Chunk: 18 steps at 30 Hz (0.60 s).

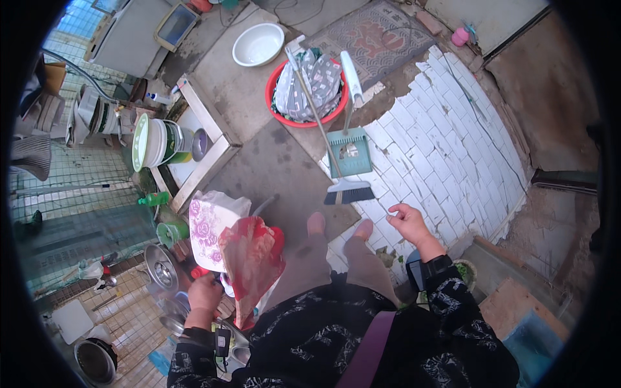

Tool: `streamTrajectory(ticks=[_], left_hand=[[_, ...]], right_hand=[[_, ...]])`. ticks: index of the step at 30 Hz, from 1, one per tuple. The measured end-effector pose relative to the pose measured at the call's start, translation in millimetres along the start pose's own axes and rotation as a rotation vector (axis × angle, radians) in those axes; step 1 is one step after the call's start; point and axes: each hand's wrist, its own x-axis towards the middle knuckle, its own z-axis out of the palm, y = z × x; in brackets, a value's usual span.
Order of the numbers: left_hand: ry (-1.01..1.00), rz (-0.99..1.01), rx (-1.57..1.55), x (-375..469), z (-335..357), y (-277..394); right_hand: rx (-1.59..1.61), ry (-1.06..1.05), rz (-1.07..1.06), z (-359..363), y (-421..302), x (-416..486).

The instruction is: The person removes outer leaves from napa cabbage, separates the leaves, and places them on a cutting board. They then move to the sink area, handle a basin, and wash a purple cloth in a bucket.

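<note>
My left hand (204,294) is closed at the lower left, beside a red bottle cap and below a floral-patterned stool seat (207,233); whether it grips something cannot be told. A red and pink cloth or bag (252,266) hangs just right of that hand. My right hand (408,224) is raised over the white tiles, fingers apart and curled, holding nothing. Ahead of my feet, a broom (348,185) leans with its handle across a green dustpan (349,151). Behind them stands a red basin (345,99) filled with grey patterned fabric (310,85).
A white basin (258,44) lies beyond the red one. At left are a lidded white bucket (150,143), a low frame (206,169), a green bottle (154,199) and metal bowls (160,266). A doormat (368,39) lies ahead; a planter (465,274) is at right.
</note>
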Motion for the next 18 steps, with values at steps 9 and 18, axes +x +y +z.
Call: streamTrajectory(ticks=[9,18], left_hand=[[0.109,0.291,-1.075,109.5,-35.1,174.2],[-0.649,-0.471,-1.712,260.3,153.8,339.2]], right_hand=[[-0.029,-0.025,0.077,28.2,10.7,41.8],[-0.247,-0.017,-0.030,108.9,-24.8,183.6]])
